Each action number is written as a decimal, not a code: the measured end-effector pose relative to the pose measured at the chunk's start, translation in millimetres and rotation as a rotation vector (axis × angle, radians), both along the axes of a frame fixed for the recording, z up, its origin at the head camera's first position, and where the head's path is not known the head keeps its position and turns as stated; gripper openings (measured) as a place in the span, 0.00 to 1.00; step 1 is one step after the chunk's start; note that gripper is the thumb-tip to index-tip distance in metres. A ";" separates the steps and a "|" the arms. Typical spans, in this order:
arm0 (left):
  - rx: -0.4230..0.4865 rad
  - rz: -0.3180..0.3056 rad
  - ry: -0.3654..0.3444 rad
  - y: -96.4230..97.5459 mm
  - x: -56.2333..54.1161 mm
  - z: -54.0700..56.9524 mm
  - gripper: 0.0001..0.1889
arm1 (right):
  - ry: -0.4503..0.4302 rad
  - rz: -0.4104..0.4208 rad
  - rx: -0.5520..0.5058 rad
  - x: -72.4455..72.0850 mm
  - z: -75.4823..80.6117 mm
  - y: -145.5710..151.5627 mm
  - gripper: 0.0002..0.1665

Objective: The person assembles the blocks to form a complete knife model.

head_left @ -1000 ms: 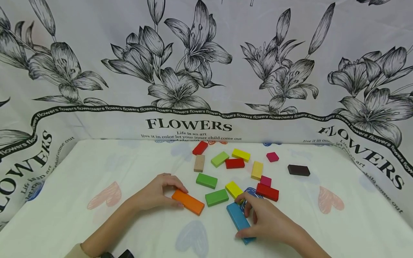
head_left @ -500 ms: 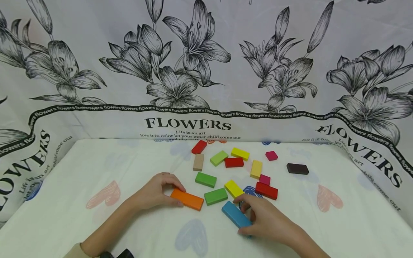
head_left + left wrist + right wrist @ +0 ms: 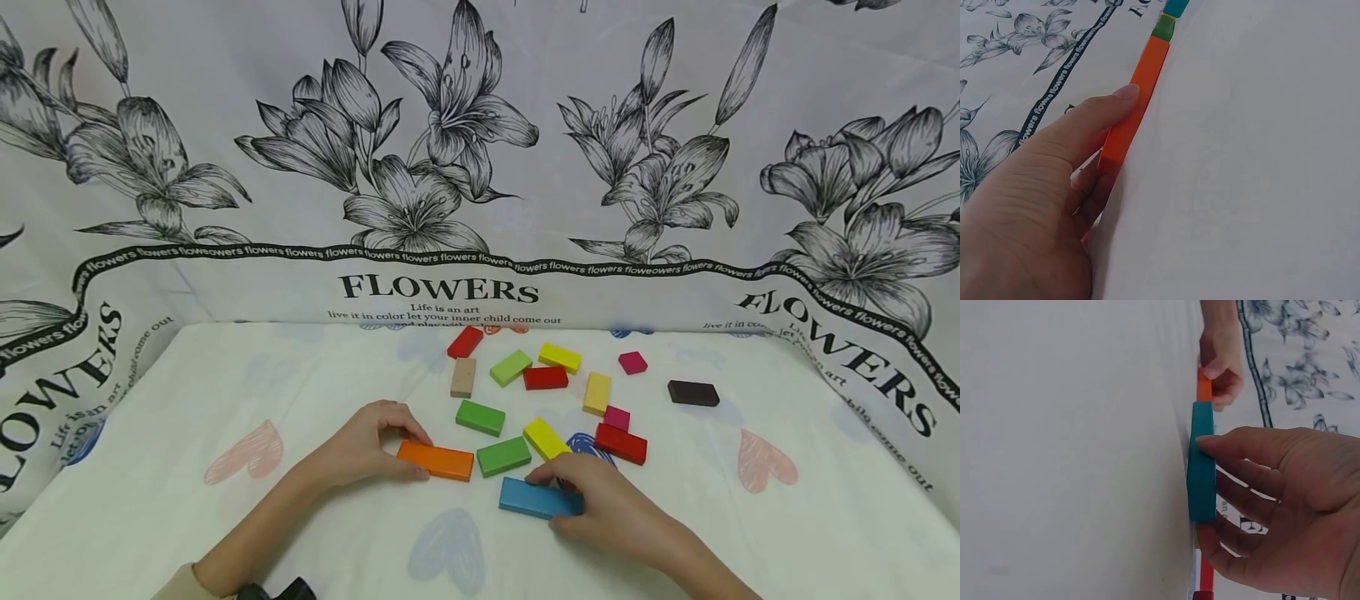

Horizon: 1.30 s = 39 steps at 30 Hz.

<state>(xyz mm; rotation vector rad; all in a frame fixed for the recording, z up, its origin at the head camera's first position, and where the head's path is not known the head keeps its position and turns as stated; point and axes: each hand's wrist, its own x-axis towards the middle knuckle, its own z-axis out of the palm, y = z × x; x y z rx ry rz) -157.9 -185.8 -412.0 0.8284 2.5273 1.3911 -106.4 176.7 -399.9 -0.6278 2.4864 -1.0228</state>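
Note:
My left hand [image 3: 367, 450] grips an orange block [image 3: 442, 462] by its left end, thumb on the near side and fingers behind, as the left wrist view of the orange block [image 3: 1132, 112] also shows. To the right, my right hand [image 3: 611, 504] holds a blue block [image 3: 536, 498] by its right part, thumb in front and fingers at the back. In the right wrist view the thumb lies against the blue block [image 3: 1202, 469]. Between and behind the two held blocks lies a green block [image 3: 504, 457]. The blue block stands apart from the orange one.
Behind the hands lie another green block [image 3: 480, 417], a yellow block [image 3: 546, 438], a red block [image 3: 621, 444], a tan block [image 3: 462, 377] and several more. A dark block [image 3: 693, 393] sits at the right. Flower-printed cloth [image 3: 637, 300] rises behind the white tabletop cloth [image 3: 337, 542].
The blue block has turned from steeply slanted to nearly level across, its far end swinging left. The orange block has turned slightly toward level too. Both hands kept hold.

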 end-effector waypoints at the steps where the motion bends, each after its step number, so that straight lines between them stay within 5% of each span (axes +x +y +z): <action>1: 0.000 -0.003 0.001 0.1 -0.3 -0.1 0.14 | 0.016 0.011 -0.001 -1.2 -3.5 0.0 0.27; 5: -0.005 -0.010 0.004 0.1 -0.5 0.6 0.14 | 0.062 0.034 -0.014 -3.0 -4.0 -3.4 0.25; 14: -0.005 -0.021 0.008 -0.8 -1.7 -1.0 0.14 | 0.069 0.015 0.037 -9.0 28.3 -17.0 0.22; 21: -0.014 -0.016 -0.001 -0.8 -2.1 -0.9 0.14 | 0.084 0.009 0.018 -32.0 12.9 -14.8 0.25; 29: -0.022 0.001 -0.031 -1.8 -0.6 2.4 0.13 | 0.116 -0.025 0.055 -35.6 39.0 -32.7 0.23; 39: -0.047 0.036 -0.049 -14.9 -2.8 8.9 0.13 | 0.126 -0.040 0.079 -43.9 39.8 -47.8 0.20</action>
